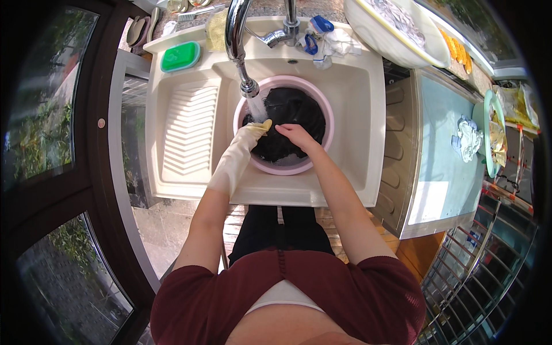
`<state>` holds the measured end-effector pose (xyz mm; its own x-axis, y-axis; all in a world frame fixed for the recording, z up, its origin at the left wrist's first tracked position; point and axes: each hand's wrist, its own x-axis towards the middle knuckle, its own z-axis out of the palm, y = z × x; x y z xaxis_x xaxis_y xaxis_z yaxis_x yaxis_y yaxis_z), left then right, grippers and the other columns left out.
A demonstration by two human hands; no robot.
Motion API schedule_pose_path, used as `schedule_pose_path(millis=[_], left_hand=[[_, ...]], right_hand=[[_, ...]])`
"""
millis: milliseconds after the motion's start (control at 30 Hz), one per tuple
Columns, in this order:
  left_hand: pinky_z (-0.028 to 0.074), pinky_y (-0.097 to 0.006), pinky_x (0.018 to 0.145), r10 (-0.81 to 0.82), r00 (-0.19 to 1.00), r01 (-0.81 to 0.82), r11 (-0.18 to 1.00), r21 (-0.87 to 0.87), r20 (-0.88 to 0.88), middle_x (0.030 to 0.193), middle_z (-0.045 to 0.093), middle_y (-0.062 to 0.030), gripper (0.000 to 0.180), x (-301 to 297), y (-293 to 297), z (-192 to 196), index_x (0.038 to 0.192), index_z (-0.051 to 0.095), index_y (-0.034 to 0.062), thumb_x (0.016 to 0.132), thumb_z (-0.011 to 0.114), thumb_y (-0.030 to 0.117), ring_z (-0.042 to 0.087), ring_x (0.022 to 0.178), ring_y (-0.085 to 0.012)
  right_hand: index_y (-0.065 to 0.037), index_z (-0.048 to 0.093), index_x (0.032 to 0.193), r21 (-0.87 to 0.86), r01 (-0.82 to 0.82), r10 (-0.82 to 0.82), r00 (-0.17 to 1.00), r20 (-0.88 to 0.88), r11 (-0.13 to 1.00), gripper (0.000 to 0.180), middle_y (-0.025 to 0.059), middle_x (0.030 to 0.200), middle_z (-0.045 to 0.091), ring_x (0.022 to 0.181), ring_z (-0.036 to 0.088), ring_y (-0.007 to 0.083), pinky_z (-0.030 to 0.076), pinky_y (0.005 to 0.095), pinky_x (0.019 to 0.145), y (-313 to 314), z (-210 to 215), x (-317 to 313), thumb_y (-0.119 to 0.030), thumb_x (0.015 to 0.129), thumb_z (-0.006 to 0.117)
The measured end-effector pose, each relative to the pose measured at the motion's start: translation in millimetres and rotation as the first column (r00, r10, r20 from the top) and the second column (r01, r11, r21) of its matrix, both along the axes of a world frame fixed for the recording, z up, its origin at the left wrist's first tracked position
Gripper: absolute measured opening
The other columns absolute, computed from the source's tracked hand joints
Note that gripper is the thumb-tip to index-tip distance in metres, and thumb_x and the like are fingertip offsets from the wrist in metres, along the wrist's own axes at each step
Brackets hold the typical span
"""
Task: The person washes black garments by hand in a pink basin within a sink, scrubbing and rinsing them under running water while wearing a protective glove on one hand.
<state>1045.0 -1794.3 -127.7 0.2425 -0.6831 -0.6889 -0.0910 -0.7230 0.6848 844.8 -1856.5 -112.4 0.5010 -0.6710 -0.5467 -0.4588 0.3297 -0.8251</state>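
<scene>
A pink round basin (329,118) stands in the sink and holds dark cloth (299,109) in water. My left hand (253,133) wears a cream rubber glove with a yellowish tip and is over the basin's left side, under the running water; how its fingers are set is hard to make out. Bare, my right hand (296,135) reaches over the cloth from the right, fingers drawn together close to the gloved hand; what they pinch, if anything, is hidden. Water pours from the chrome tap (249,86) into the basin.
Left of the basin is the sink's ribbed washboard (191,129). A green soap box (180,56), a yellow cloth (216,30) and blue-and-white socks (323,43) lie along the back ledge. A white tub (397,43) of laundry stands at the back right. A drying rack (477,253) is at the right.
</scene>
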Motion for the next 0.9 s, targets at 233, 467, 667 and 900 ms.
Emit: schedule_pose_path(millis=[233,467,667,900], left_hand=[[0.037,-0.028,0.104,-0.179,0.920,0.256,0.948,-0.188,0.349,0.127,0.060,-0.0118,0.076,-12.6,-1.9,54.1,0.136,0.051,0.0077,0.079,0.068,0.054,0.055,0.118,-0.0240],[0.047,-0.036,0.089,-0.376,0.828,0.489,0.847,-0.209,0.417,0.108,0.065,-0.0112,0.059,-66.9,-7.5,66.5,0.116,0.058,0.0017,0.079,0.069,0.046,0.061,0.102,-0.0264],[0.047,-0.025,0.059,0.033,0.898,0.092,0.961,-0.261,0.439,0.073,0.059,-0.0074,0.022,-27.6,11.5,175.3,0.078,0.063,0.0022,0.086,0.070,0.022,0.056,0.070,-0.0095],[0.048,-0.020,0.077,0.299,0.886,0.155,0.530,-0.834,0.355,0.091,0.070,-0.0049,0.031,12.6,10.4,331.4,0.106,0.071,0.0037,0.081,0.060,-0.010,0.063,0.083,-0.0110]], right_hand=[[0.001,0.067,0.091,-0.291,0.160,-0.147,0.987,0.066,0.943,0.030,0.0026,0.081,0.065,0.077,0.058,0.0086,0.046,0.0246,0.074,23.6,35.6,-20.7,-0.026,0.081,0.076],[-0.004,0.064,0.097,-0.323,0.166,-0.126,0.982,0.143,0.932,0.021,0.0058,0.097,0.066,0.089,0.060,0.0147,0.047,0.0279,0.081,23.4,65.9,-45.8,-0.015,0.081,0.072],[-0.007,0.059,0.114,-0.575,-0.001,-0.268,0.884,-0.383,0.818,0.037,0.0182,0.089,0.066,0.086,0.065,0.0345,0.050,0.0420,0.078,-14.6,130.3,-115.0,-0.009,0.077,0.061],[-0.008,0.072,0.099,-0.536,0.041,-0.078,0.996,-0.047,0.844,0.019,-0.0023,0.064,0.054,0.056,0.054,0.0044,0.048,0.0194,0.054,-32.1,360.4,-65.8,-0.010,0.086,0.058]])
